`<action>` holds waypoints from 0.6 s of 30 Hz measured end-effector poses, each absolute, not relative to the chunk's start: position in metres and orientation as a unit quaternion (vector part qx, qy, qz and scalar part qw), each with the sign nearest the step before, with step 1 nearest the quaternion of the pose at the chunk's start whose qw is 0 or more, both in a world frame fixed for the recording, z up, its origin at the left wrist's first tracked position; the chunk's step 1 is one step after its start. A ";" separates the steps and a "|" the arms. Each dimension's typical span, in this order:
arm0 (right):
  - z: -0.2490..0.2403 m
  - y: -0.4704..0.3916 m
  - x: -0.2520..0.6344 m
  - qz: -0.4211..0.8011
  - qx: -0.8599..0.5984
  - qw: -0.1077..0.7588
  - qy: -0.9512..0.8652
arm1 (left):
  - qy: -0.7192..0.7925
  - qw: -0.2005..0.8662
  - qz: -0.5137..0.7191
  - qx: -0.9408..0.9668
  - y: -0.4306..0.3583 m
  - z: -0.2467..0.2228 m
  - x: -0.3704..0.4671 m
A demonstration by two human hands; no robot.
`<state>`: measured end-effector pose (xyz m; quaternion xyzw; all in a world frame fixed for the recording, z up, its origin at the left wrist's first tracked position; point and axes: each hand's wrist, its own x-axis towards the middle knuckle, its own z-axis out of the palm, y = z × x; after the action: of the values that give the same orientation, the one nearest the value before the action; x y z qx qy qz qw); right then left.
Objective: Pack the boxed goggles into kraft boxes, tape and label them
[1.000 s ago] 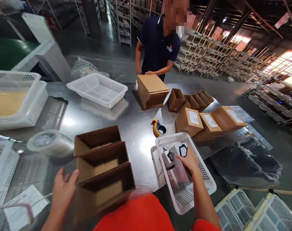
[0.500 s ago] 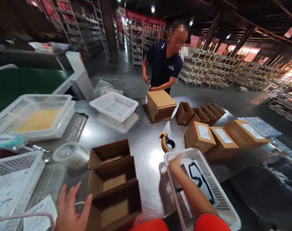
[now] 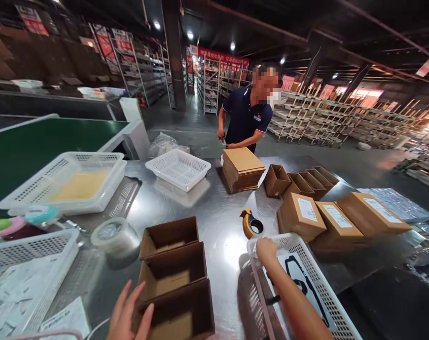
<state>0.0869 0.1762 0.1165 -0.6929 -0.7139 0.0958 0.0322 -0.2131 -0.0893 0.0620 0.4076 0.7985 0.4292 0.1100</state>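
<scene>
Three open cartons [image 3: 175, 264] on the counter [image 3: 214, 212]; left hand [image 3: 127, 316] alongside, fingers spread, contact unclear to me. Rightward, right hand [image 3: 267, 251], fingers curled over the white basket [image 3: 323, 283] rim. Beyond, I log tape dispenser [image 3: 249, 226], then cardboard stack [image 3: 243, 171].

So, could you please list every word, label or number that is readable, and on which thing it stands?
None is clear enough to quote.
Red banner: characters too small.
White labels on brown boxes: print too small.
Dark shirt: logo too small.
Papers in the left basket: blurred.
</scene>
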 end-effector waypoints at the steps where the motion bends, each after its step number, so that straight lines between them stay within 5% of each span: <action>1: 0.129 0.171 0.088 0.083 -0.691 0.026 -0.718 | 0.792 0.123 0.434 0.412 -0.087 0.062 -0.208; 4: 0.166 0.150 0.092 0.103 -0.636 0.104 -0.758 | 0.767 0.156 0.459 0.421 -0.078 0.069 -0.188; 9: 0.195 0.103 0.072 0.458 -0.445 0.418 -0.646 | 0.693 0.273 0.518 0.421 -0.064 0.093 -0.157; 14: 0.189 0.069 0.029 0.625 -0.394 0.413 -0.532 | 0.654 0.306 0.577 0.382 -0.063 0.121 -0.146; 18: 0.187 0.051 0.007 0.645 -0.389 0.367 -0.547 | 0.688 0.093 0.528 0.490 -0.069 0.139 -0.149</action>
<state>0.0074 0.0514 0.1865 -0.3886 -0.5468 0.6446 0.3667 -0.1491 -0.0688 0.1391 0.4896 0.6877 0.5279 0.0928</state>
